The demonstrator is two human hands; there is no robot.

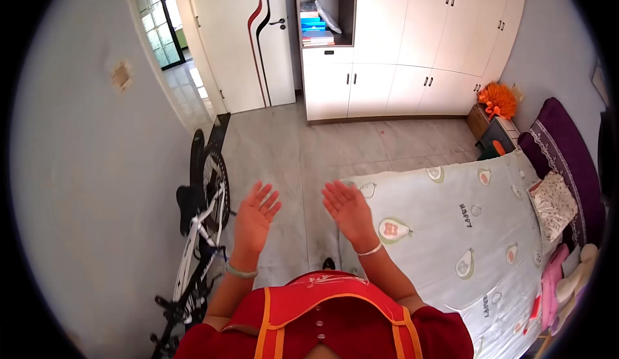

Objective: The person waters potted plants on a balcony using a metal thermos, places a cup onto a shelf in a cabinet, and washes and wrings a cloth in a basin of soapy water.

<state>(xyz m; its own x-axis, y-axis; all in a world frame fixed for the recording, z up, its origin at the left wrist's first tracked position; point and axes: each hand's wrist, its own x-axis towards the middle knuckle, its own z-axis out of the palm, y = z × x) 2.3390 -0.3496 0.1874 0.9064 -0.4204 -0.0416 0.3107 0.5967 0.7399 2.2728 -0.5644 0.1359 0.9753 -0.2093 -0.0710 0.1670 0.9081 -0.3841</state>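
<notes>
My left hand is held up in front of my body, palm showing and fingers stretched out, with nothing in it. A pale bangle circles that wrist. Level with it, my right hand is also raised with its fingers extended and holds nothing; a light bracelet is on its wrist. Grey floor tiles show between the two hands. A red apron with orange trim covers my chest. The right hand appears near the corner of the bed, and the left is nearest the bicycle.
The bicycle leans along the left wall. A patterned sheet covers the bed, with a pillow by its purple headboard. White wardrobes with an open shelf line the back. Left of them stands a white door beside a doorway.
</notes>
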